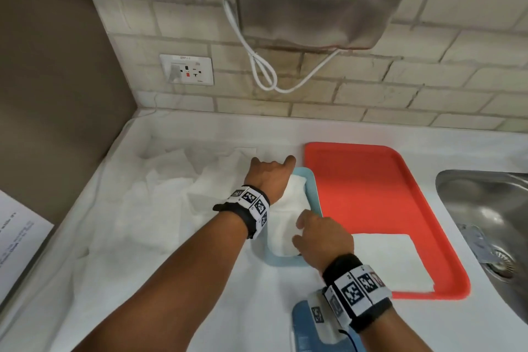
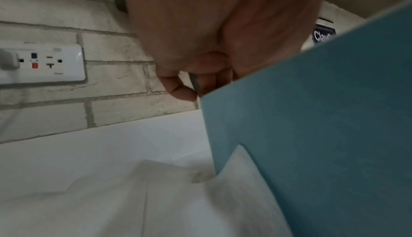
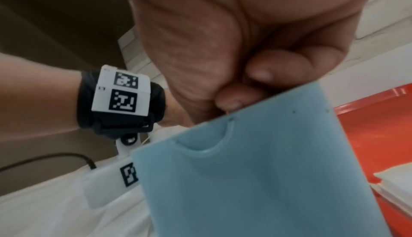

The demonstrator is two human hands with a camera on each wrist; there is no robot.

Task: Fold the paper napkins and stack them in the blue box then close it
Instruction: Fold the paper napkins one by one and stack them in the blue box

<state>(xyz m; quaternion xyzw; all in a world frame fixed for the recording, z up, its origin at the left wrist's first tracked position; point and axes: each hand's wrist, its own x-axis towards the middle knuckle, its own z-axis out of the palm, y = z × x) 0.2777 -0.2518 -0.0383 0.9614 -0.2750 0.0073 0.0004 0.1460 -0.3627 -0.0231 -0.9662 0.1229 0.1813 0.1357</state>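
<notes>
**Head view: gripping the blue box at both ends**

Gripping the far end of the blue box (image 1: 312,184) with the left hand (image 1: 270,176), fingers curled over the rim. Clasping the near end with the right hand (image 1: 324,240), fingertips bent in at the edge, as shown close up from the right wrist. Sitting on the white surface (image 1: 485,151) just left of the red tray (image 1: 371,194), with a folded stack (image 1: 287,217) already inside.

Probably steadying the box or settling the stack. To do it well:
- Keep the box flat.
- Press the stack down evenly.
- Tuck the corners below the rim so that the lid (image 1: 301,320), apparently the blue piece under the right wrist, can seat.
- Then fetch the folded napkin (image 1: 394,260) from the tray.
- Fold the loose napkins (image 1: 160,197) heaped to the left.

Writing:
- Reads "Clay…" in white on a blue sign (image 2: 323,35), cut off by the box.
- Cannot read the small label above the wall socket (image 1: 187,69), nor the print on the sheet (image 1: 17,234) at the left edge.
- Only black-and-white square codes on the wrist bands (image 1: 253,203).
</notes>
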